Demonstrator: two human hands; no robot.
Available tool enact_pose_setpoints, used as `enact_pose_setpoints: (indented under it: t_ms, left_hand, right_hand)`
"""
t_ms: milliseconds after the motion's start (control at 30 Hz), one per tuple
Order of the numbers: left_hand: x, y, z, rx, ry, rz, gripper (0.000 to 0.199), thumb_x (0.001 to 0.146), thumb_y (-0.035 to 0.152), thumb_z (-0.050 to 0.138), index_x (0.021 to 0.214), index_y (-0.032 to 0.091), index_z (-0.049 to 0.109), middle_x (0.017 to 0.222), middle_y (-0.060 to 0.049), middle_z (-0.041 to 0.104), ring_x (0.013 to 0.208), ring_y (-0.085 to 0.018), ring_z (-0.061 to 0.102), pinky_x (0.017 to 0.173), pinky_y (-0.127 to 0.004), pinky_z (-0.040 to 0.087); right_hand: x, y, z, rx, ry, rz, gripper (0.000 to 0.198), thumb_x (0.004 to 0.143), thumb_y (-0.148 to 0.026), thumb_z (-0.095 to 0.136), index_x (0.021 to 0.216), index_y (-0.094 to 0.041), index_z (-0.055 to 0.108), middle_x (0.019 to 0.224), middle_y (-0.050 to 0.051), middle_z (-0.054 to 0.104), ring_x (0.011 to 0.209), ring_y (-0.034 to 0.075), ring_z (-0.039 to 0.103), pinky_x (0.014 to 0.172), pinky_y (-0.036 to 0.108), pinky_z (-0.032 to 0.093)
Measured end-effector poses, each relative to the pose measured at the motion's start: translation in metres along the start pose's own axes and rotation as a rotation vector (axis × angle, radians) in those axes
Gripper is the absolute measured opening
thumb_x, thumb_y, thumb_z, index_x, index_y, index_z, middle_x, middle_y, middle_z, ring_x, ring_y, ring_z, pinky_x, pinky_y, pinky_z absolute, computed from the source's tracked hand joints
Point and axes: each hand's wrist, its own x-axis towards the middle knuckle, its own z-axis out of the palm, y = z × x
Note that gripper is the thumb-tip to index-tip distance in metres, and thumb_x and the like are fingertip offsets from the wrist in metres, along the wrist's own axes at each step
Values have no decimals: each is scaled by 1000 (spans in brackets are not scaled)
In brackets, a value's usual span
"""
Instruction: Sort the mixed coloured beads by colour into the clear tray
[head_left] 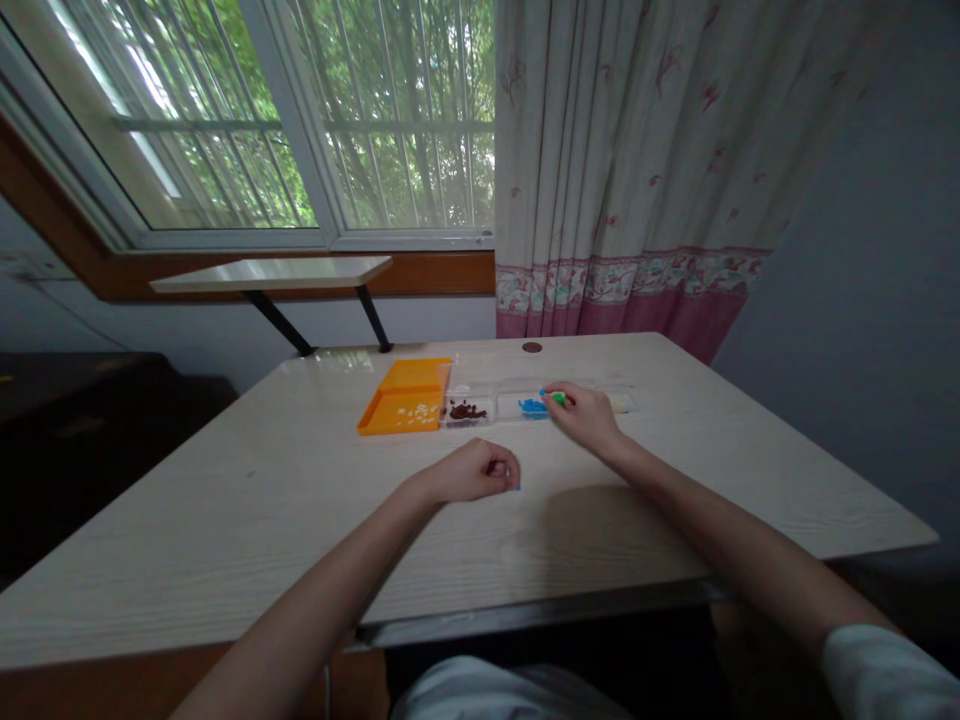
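My right hand (585, 418) is over a clear plastic box (507, 406), with thumb and finger pinched on a small blue piece (543, 392). Blue pieces (532, 408) lie in that box, just left of the fingers. Green pieces (558, 398) show beside the same fingers, partly covered by the hand. My left hand (480, 470) is closed above the table, nearer to me, with a tiny blue bit (517, 487) at its fingertips. Pale yellow pieces (619, 404) are in a clear compartment right of my right hand, which partly hides it.
An open orange box (409, 374) holding several white pieces (417, 413) stands on the left. Next to it, dark brown pieces (466, 410) fill part of a clear box. A raised shelf (285, 272) is at the table's (225, 520) back left, and a round brown disc (532, 347) lies near the back edge.
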Motion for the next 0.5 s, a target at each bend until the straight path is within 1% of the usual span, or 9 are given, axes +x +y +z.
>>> enact_pose_setpoints:
  t_ms: [67, 133, 233, 300, 367, 400, 500]
  left_hand:
    - [3, 0, 1, -146, 42, 1, 23, 74, 33, 55, 76, 10, 60, 60, 0, 51, 53, -7, 38, 49, -17, 30]
    - [6, 0, 2, -286, 148, 6, 27, 73, 37, 56, 75, 10, 59, 62, 0, 52, 54, -6, 39, 49, -17, 30]
    - [11, 1, 2, -466, 346, -36, 32, 70, 42, 60, 73, 10, 56, 55, 3, 47, 46, -4, 34, 43, -17, 23]
    - [14, 2, 1, -571, 433, -92, 35, 68, 45, 62, 73, 10, 56, 48, 6, 41, 40, -2, 27, 39, -17, 17]
    - [15, 3, 0, -644, 481, -123, 37, 65, 45, 65, 74, 10, 56, 44, 8, 36, 37, -2, 24, 38, -18, 14]
    - [15, 3, 0, -666, 498, -123, 38, 63, 46, 66, 73, 10, 57, 43, 8, 36, 37, -2, 24, 38, -18, 13]
    - [16, 3, 0, -682, 515, -119, 40, 61, 47, 67, 71, 9, 59, 43, 7, 38, 38, -2, 26, 38, -19, 14]
  right_hand:
    - [3, 2, 2, -40, -10, 27, 27, 78, -39, 50, 96, -24, 65, 54, -2, 57, 48, 11, 50, 49, 21, 31]
    - [2, 1, 2, -35, -27, 16, 30, 79, -39, 50, 101, -24, 63, 54, -2, 58, 48, 12, 49, 49, 22, 31]
    - [-5, -8, -2, 64, -76, -89, 27, 81, -36, 47, 99, -23, 64, 58, -1, 60, 49, 10, 50, 51, 21, 33]
    - [-12, -18, -5, 131, -106, -177, 25, 82, -35, 47, 94, -23, 65, 58, -1, 60, 50, 10, 50, 54, 20, 34]
    - [-18, -28, -6, 181, -120, -232, 25, 82, -35, 48, 92, -22, 66, 54, -1, 58, 48, 9, 48, 54, 20, 34]
    - [-21, -33, -6, 204, -126, -238, 25, 82, -35, 48, 92, -22, 66, 52, -2, 57, 47, 9, 47, 53, 20, 34]
    - [-25, -41, -3, 273, -157, -212, 25, 81, -35, 49, 93, -21, 65, 47, -3, 53, 43, 8, 43, 48, 19, 32]
